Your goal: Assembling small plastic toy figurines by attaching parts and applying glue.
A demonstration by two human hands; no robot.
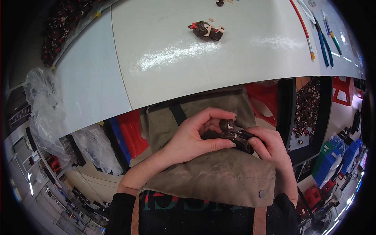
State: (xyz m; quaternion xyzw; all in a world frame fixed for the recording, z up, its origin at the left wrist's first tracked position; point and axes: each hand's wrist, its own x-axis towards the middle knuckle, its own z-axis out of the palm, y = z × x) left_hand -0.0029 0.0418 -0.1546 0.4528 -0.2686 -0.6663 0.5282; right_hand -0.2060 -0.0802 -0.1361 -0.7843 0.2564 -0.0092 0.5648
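Black shirt cloth (172, 225) sits closest to us, with a brown apron (219, 178) spread just above it; over that apron, short of the desk (164, 84), we have a small brown figurine (226, 125) in our left grip (192, 137), index finger curled past its head and thumb below, the gap closed down to little more than the toy's length; its head points toward the desk and its body runs back toward us, partly hidden, so the full long axis is hard to read.

Our right grip (270, 143) is wrapped round a black-handled tool (243, 134), which slants in from the right, roughly across the figurine; we judge this crossing to be what matters, though we cannot tell whether the tool's tip touches the toy or stands open; another figurine (207, 31) lies on its side on the desk, well apart from both hands.
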